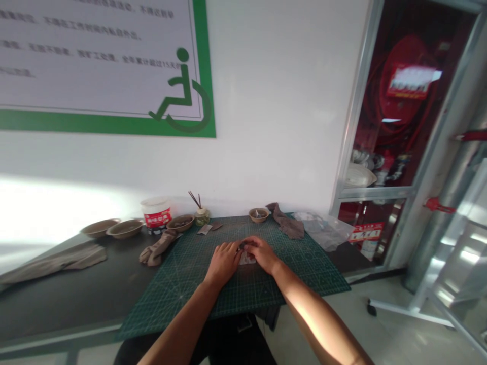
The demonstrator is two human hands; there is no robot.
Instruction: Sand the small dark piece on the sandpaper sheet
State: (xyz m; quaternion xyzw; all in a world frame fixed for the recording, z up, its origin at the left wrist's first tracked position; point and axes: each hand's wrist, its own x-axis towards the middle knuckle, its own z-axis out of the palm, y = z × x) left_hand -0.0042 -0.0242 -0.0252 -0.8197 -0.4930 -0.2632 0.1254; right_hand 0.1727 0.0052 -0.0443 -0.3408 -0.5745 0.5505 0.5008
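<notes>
Over the middle of the green cutting mat (pixel 198 284), my two hands meet at the fingertips. My left hand (pixel 224 261) has its fingers bent inward around something small and dark that I cannot make out. The fingers of my right hand (pixel 263 253) curl and pinch at the same spot from the other side. Just below the fingertips, between the hands, a small whitish patterned piece (pixel 247 258) lies on the mat, partly covered by the fingers.
Along the wall stand shallow bowls (pixel 125 229), a white and red tub (pixel 156 215), a small jar with sticks (pixel 202 217) and a bowl of small parts (pixel 258 215). Brown cloths (pixel 287 223) and clear plastic bags (pixel 327 230) lie about. A glass-fronted hose cabinet (pixel 403 101) is at right.
</notes>
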